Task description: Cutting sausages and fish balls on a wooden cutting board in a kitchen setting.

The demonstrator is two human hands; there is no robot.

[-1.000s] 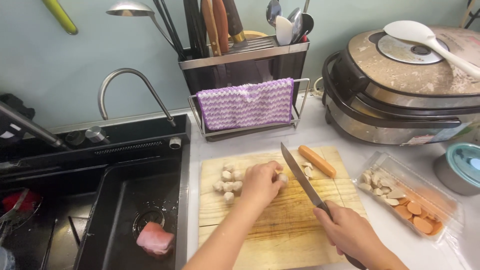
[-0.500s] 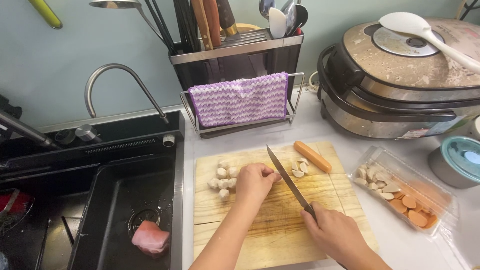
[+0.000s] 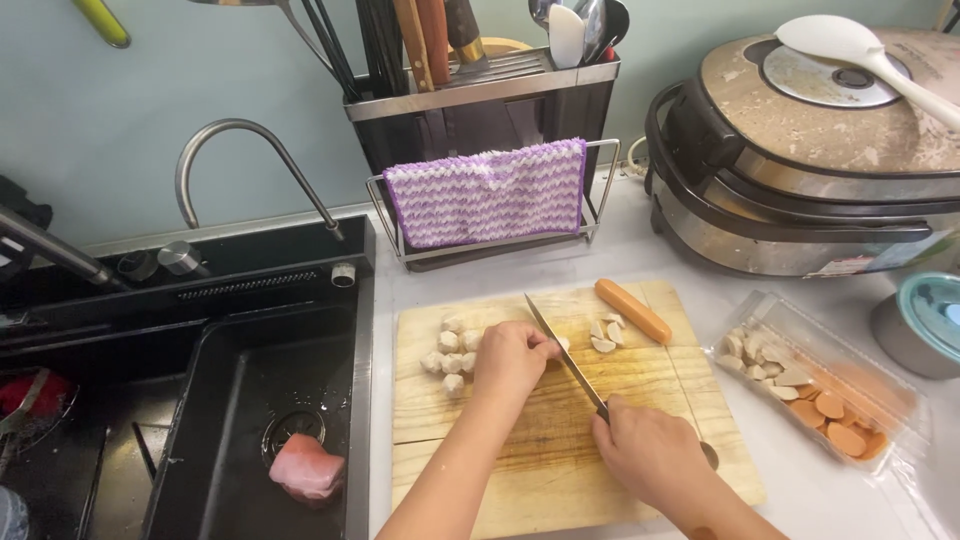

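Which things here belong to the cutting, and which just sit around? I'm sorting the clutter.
In use: left hand, right hand, knife, cutting board, pale cut pieces, whole sausage, tray of slices.
Lying about: striped cloth, rice cooker, pink meat in sink.

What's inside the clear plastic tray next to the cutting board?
The tray holds pale cut pieces at its near-board end and round orange slices at the other. Anything lying beneath those pieces is covered.

A home kitchen: a black sink (image 3: 250,400) with curved faucet (image 3: 250,160), utensil rack (image 3: 480,90), rice cooker (image 3: 810,150) and wooden cutting board (image 3: 560,400).
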